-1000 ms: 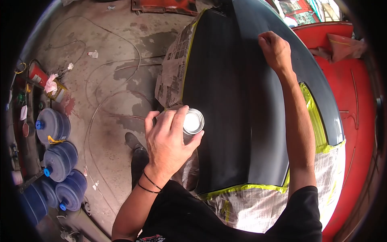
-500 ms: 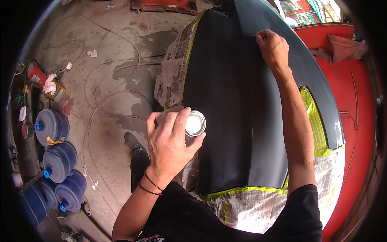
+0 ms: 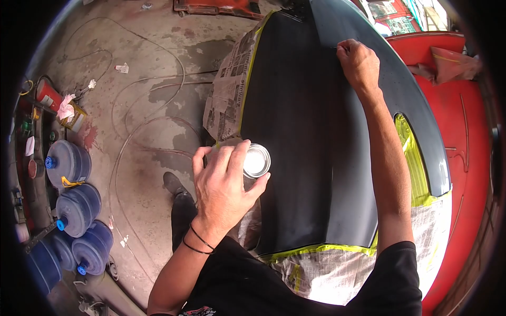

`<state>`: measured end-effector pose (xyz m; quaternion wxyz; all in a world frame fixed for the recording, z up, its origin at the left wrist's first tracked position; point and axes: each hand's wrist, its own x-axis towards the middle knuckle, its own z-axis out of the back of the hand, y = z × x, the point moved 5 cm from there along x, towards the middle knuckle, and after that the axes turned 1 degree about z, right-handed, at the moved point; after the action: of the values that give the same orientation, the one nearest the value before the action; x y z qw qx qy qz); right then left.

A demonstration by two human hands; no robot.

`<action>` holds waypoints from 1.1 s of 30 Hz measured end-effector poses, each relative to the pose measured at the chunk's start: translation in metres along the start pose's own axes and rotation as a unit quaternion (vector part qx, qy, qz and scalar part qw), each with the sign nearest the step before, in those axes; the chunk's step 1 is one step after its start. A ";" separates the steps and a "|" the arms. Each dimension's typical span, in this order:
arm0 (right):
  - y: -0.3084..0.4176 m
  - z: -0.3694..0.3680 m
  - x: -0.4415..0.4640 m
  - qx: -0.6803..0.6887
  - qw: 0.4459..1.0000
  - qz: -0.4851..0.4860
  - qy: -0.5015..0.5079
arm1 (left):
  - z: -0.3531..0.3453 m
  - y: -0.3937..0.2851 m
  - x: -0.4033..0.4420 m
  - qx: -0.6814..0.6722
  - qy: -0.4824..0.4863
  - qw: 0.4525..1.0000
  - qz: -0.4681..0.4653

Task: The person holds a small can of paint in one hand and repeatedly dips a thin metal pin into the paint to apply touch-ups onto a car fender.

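Observation:
My left hand (image 3: 221, 181) grips a small round metal can (image 3: 256, 160) with white contents from above, thumb and fingers around its rim. The can is over the left edge of a dark grey car panel (image 3: 295, 137). Over the upper part of the same panel, my right hand (image 3: 360, 66) is closed with fingertips pressed together; a small dark bit shows at the fingertips, too small to name. Yellow-green tape (image 3: 321, 247) and printed masking paper (image 3: 232, 89) border the panel.
Blue water jugs (image 3: 79, 210) stand at the left near a tin (image 3: 74, 118) with crumpled paper. A hose (image 3: 118, 158) loops over the concrete floor (image 3: 153, 210). A red car panel (image 3: 453, 116) lies to the right, with a plastic-like sheet (image 3: 453, 63) on it.
Over the past second my right hand has moved slightly down, and my left hand has shifted slightly right with the can. Both grips look the same.

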<state>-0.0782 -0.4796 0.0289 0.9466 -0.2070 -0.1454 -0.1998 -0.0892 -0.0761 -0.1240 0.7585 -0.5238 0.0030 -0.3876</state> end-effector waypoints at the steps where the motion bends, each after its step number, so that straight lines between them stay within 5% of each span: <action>1: 0.000 0.000 0.000 0.000 1.000 -0.001 0.000 | 0.000 0.000 0.000 -0.001 0.000 1.000 0.000; 15: -0.015 0.023 0.010 0.020 0.998 -0.057 -0.018 | -0.001 -0.001 0.000 -0.002 -0.001 1.000 -0.003; 25: -0.058 0.014 0.057 0.102 0.984 0.085 0.118 | -0.010 -0.003 -0.004 -0.010 0.010 1.000 0.008; 33: -0.059 0.016 0.066 0.195 0.966 0.070 0.157 | -0.009 -0.003 -0.003 -0.006 0.003 1.000 0.004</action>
<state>-0.0489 -0.5426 0.0866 0.9912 0.0057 -0.0161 -0.1309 -0.0965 -0.0818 -0.1261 0.7567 -0.5275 0.0093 -0.3862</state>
